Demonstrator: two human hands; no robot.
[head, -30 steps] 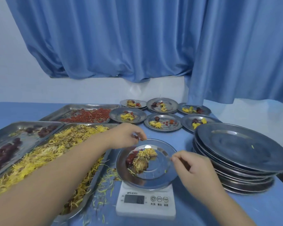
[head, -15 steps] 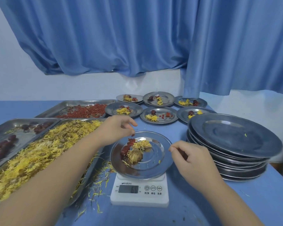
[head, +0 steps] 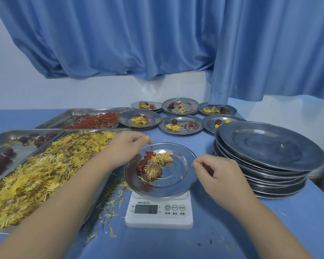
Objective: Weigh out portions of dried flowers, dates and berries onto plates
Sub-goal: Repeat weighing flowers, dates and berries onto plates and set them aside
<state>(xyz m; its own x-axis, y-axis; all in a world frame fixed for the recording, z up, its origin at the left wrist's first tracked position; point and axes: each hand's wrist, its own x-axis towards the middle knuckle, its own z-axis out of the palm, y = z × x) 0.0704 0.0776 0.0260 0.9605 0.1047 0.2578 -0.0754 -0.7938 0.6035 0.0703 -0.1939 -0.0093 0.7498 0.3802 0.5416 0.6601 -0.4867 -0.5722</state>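
A steel plate [head: 176, 176] sits on a white digital scale [head: 159, 215] near the table's front. On it lie two dried yellow flowers [head: 153, 170], a dark red date [head: 141, 165] and a few red berries [head: 150, 156]. My left hand [head: 127, 146] hovers over the plate's far left rim, its fingertips pinched on berries. One berry [head: 151, 147] hangs in the air just below them. My right hand [head: 219, 172] is curled, with thumb and forefinger pinched at the plate's right rim. The scale's display shows 65.
Three steel trays stand at the left: flowers [head: 45, 165], dates [head: 0, 161] and berries [head: 94, 122]. Several filled plates [head: 180, 125] sit at the back. A tall stack of empty plates [head: 269, 146] stands at the right. Loose petals [head: 112, 202] litter the table by the scale.
My left hand stayed over the plate's far left rim and let berries fall; a small red heap now lies beside the date. The right hand held its place at the rim.
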